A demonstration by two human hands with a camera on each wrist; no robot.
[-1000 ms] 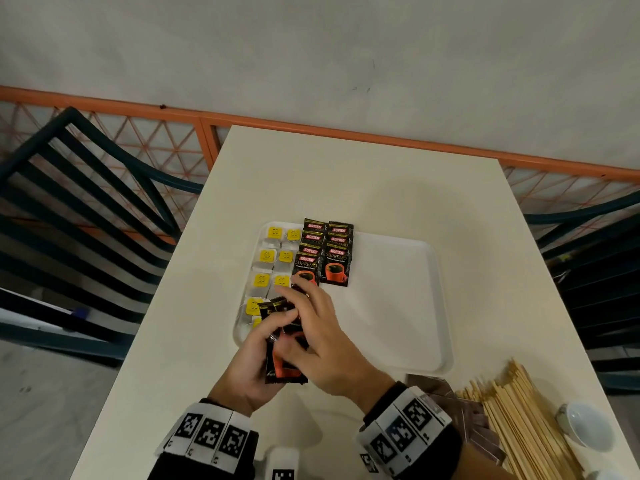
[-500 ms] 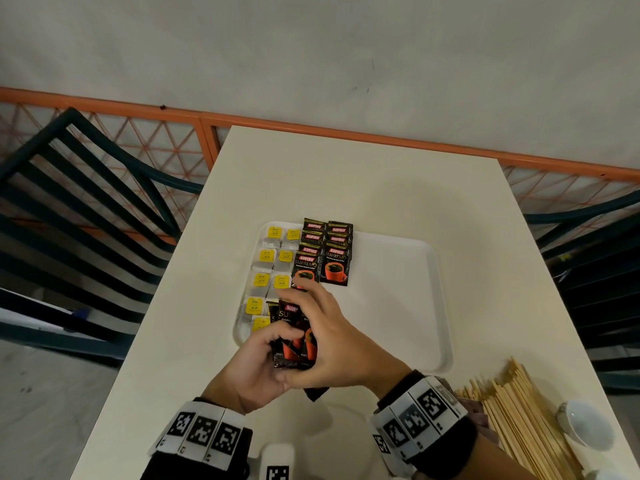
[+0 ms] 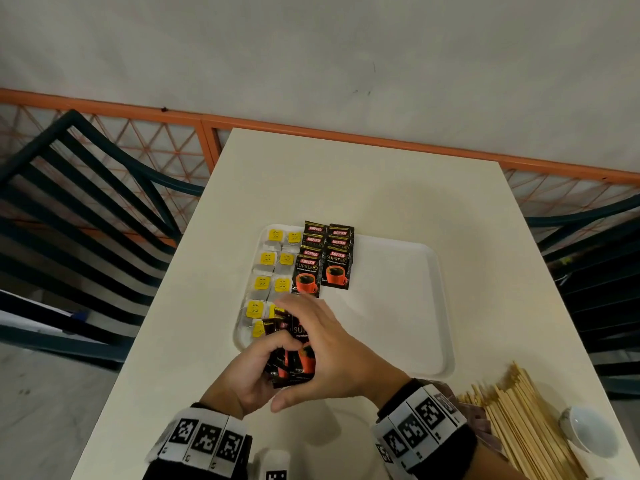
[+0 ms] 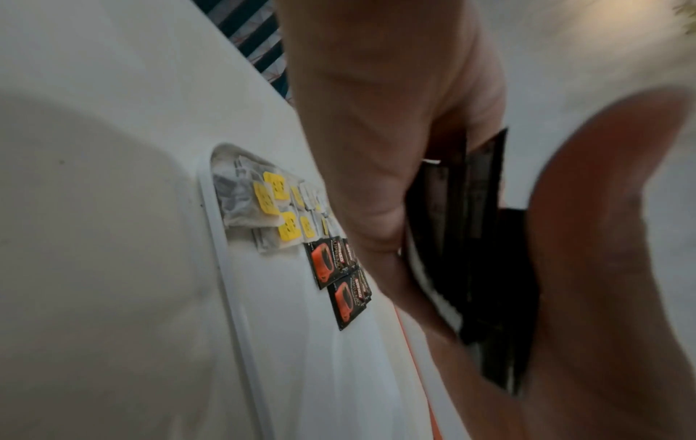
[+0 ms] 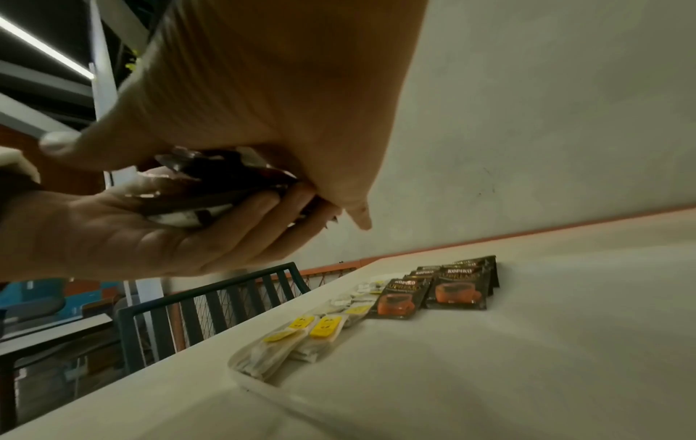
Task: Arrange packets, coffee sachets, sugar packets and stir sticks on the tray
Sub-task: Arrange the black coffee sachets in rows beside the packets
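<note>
The white tray (image 3: 429, 306), mid-frame in the head view, is carrying two columns of yellow-tagged packets (image 3: 273, 271) along its left side and two overlapping rows of coffee sachets (image 3: 323, 261) beside them; its right half is lying bare. The stir sticks (image 3: 526, 424) are waiting at lower right, off the tray, so roughly half seems left. The left hand (image 3: 249, 375) is cupping a bundle of sachets (image 3: 294, 355), fingers curled under it, while the right hand (image 3: 332, 355) is pinching the top one.
</note>
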